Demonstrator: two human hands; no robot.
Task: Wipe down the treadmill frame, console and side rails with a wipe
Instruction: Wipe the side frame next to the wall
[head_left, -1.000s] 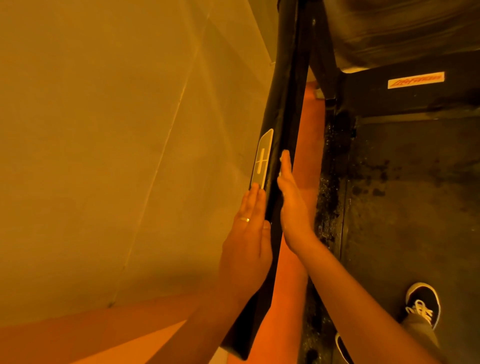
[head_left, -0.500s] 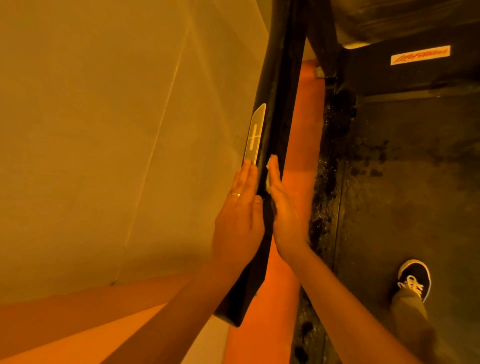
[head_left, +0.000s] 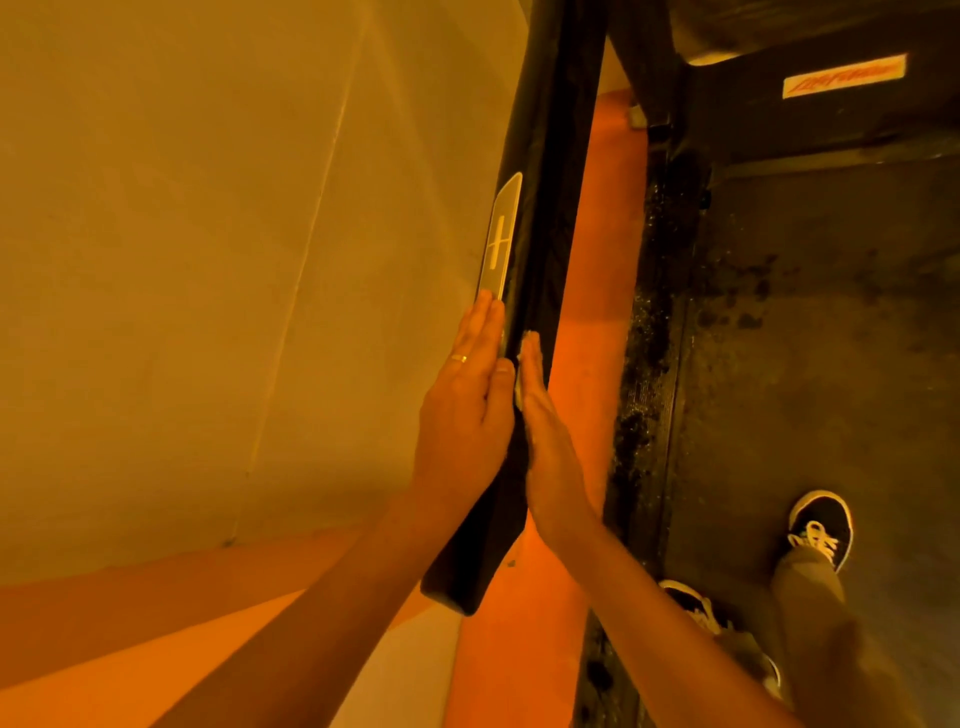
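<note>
One black treadmill side rail (head_left: 550, 156), two hands flat on it, fingers straight: left hand (head_left: 462, 415) (one gold ring (head_left: 458, 357)) on its left face, right hand (head_left: 548, 436) on its right face pressing one pale wipe (head_left: 519, 385), only an edge showing. One silver plate (head_left: 500, 236) with a cross mark on the rail; one white sticker (head_left: 844, 75), red writing too blurred to read; two black white-laced shoes (head_left: 821, 525).

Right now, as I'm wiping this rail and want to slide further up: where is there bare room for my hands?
Bare: the right face of the rail, from the right hand up to the picture's top edge. Crowded: the left face, where the left hand's fingers reach the silver plate.
</note>
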